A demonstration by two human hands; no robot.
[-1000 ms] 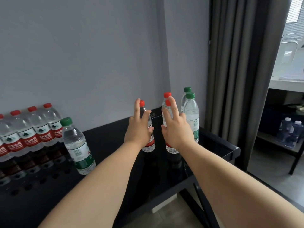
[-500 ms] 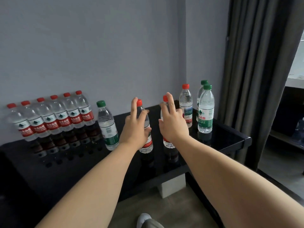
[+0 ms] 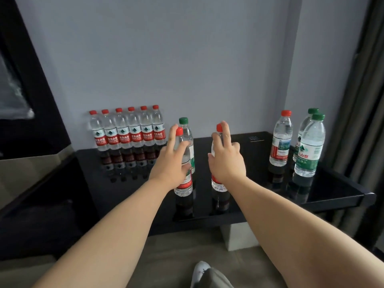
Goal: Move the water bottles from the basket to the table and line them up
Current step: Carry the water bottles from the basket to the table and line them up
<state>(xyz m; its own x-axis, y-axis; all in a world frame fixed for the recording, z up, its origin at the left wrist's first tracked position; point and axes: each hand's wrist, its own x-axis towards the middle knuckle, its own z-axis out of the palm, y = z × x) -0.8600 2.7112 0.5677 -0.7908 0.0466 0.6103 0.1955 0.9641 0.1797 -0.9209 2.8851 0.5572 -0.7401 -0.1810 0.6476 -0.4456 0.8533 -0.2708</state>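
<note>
Red-capped, a row of six bottles [image 3: 127, 134] lines the table's [image 3: 336, 196] back left. Mid-table, the left hand [image 3: 171, 165] grips the left bottle [image 3: 184, 185] before a green-capped bottle [image 3: 188, 140]; the right hand [image 3: 227, 163] grips the right bottle [image 3: 218, 185]. At the table's right end stand three bottles [image 3: 280, 142].

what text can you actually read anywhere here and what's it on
"农夫山泉": red labels of the six red-capped bottles in the row by the wall.
"山泉", part of a longer name: green label of the front green-capped bottle, far right.
Too small or blurred: that label's fine print, the lone red-capped bottle beside it, the left held bottle, the right held bottle, a small mark on the table.
</note>
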